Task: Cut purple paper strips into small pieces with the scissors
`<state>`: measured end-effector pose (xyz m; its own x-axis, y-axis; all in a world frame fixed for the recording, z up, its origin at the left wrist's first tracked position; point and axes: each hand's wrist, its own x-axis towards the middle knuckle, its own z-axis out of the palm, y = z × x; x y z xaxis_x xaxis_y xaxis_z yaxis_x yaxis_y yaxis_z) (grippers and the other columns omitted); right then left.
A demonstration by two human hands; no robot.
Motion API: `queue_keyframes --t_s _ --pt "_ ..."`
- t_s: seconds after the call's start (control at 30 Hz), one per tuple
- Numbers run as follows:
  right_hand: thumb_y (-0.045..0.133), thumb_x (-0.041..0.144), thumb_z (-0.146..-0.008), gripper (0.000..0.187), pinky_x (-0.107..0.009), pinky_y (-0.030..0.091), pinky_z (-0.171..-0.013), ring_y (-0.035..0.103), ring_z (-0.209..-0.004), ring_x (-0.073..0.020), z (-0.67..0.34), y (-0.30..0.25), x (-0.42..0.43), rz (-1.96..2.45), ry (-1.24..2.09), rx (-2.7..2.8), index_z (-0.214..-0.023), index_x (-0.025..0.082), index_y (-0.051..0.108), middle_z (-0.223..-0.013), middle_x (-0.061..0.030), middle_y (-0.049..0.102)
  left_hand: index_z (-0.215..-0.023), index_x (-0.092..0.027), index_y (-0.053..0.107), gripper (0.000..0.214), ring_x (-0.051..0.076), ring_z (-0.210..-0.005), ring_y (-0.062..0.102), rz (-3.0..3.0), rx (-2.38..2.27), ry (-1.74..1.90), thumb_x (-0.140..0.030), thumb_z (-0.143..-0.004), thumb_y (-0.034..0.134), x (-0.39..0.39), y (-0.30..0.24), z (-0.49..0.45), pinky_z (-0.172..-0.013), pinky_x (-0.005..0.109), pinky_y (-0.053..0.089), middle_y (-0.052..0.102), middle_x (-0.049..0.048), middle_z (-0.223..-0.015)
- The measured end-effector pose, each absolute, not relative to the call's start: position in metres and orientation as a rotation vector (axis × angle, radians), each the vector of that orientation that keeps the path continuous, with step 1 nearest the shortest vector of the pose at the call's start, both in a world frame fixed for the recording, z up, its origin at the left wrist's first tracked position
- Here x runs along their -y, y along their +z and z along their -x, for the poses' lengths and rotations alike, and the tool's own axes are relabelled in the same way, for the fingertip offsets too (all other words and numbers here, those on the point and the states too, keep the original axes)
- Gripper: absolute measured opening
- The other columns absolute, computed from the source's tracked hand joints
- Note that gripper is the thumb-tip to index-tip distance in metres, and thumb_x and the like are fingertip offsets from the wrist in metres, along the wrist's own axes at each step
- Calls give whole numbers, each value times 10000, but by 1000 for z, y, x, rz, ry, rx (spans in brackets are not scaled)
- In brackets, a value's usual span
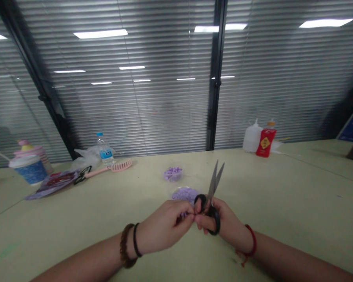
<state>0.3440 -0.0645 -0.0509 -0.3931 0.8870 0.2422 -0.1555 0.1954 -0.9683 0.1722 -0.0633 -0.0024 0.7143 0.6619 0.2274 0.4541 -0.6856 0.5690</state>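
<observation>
Two hands meet low over the middle of the table (pixel 282 203), near its front edge. The right hand (pixel 226 227) grips a pair of black-handled scissors (pixel 212 191) through the finger loops, with the blades pointing up and away and parted a little at the tips. The left hand (pixel 164 226) is curled shut, its thumb and forefinger pinched together right against the scissor handle and the right hand's fingertips. What, if anything, sits in that pinch is too small to tell. A wooden bead bracelet (pixel 124 250) and a black band (pixel 136 244) circle the left wrist, and a red cord (pixel 252 244) circles the right.

Just beyond the hands lies a shallow clear dish of purple bits (pixel 184 193), partly hidden by the knuckles. A smaller tub of purple bits (pixel 173 173) stands a little farther back.

Toward the far left edge are a pink comb (pixel 115 167), a water bottle (pixel 105 150) against a crumpled plastic bag (pixel 86 158), a purple packet (pixel 53 183) and a blue-and-white cup (pixel 29 168). At the far edge on the right, a white squeeze bottle (pixel 251 137) stands touching a red bottle (pixel 264 143).
</observation>
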Motion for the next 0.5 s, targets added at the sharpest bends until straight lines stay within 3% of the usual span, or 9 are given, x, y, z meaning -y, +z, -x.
queue_keyframes --t_s 0.3,0.5 --pt "687 368 -655 311 -173 322 -400 421 -405 -61 -349 -51 58 690 1373 1535 -662 136 481 -468 35 481 -705 -158 535 215 78 -546 364 -2267 -849 582 -275 -847 424 61 -3 -172 -510 187 285 471 -31 -614" --pt "677 349 -661 276 -184 302 -428 392 -454 -63 -355 -48 54 766 1198 1611 -657 148 488 -518 36 461 -678 -170 526 279 89 -537 437 -2115 -1044 343 -346 -849 393 69 10 -117 -500 177 323 497 -22 -589"
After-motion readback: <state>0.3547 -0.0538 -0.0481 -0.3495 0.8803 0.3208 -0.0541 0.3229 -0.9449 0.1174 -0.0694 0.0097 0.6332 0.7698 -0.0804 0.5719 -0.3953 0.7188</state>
